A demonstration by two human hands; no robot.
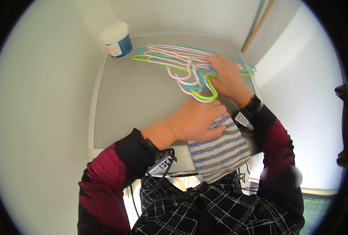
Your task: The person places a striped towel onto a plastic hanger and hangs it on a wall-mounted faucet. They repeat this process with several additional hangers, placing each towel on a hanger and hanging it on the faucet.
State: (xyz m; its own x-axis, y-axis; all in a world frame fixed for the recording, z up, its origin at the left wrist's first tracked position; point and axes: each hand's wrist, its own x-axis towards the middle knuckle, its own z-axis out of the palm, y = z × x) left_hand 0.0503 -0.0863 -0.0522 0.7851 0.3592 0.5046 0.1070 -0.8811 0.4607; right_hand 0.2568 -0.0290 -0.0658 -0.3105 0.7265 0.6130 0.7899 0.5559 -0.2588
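Note:
A bunch of thin clothes hangers [210, 91] in pink, white, blue and lime green lies on the grey top, hooks toward me. My right hand [228, 77] is closed around their right part, the fingers partly hidden behind the bars. Just in front of the hooks, my left hand [199, 120] grips the upper edge of a cloth [220, 154] with blue-grey and cream stripes. The cloth drapes down over the near edge of the surface. The left fingers curl over it, thumb toward the right.
The grey tabletop [121, 102] has a pale rim and walls close on the left, back and right. A white tub with a blue label [117, 41] stands at the far left corner. A wooden pole [257, 26] leans at the back right.

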